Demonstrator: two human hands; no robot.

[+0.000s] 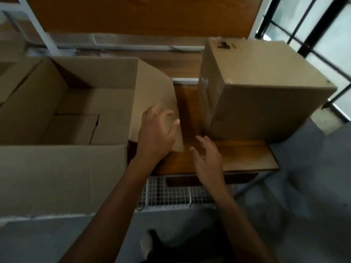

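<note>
While the left hand (157,133) lies on the flap (155,88) of the open box (38,103), the right hand (209,160) hovers beside it.

Head view: the open box fills the left of the frame, and its right flap slants out toward the centre, over the worktop (247,154). The left hand's fingers are spread and fairly straight on the flap's lower corner, with the thumb at its right edge. The right hand, just below and right of that corner, hangs over the bare wood with its fingers apart and loosely bent, holding nothing; whether it touches the wood I cannot tell. A small box (72,128) sits inside the open box. A shut box (266,92) stands on the worktop at right, apart from the flap. A wire basket (171,194) shows under the worktop's near edge.
</note>
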